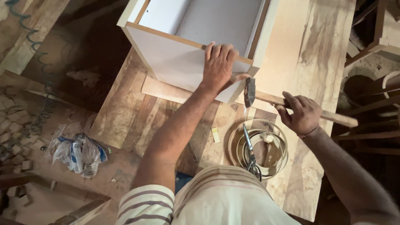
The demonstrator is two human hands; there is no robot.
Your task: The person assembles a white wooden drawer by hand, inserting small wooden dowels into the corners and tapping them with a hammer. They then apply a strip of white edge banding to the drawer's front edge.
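Observation:
A white laminated box with wood-coloured edges [175, 62] stands on a wooden workbench [321, 62]. My left hand [218, 66] rests flat on the box's near panel, fingers hooked over its top edge near the right corner. My right hand [302, 114] grips the wooden handle of a hammer [271, 98]. The hammer's dark metal head hangs just right of the box's corner, close to my left thumb.
A coil of wood-coloured edge banding [277, 160] lies on the bench in front of me with scissors [250, 150] across it. A crumpled plastic bag [77, 152] sits on the floor at left. Wooden furniture frames [375, 46] crowd the right side.

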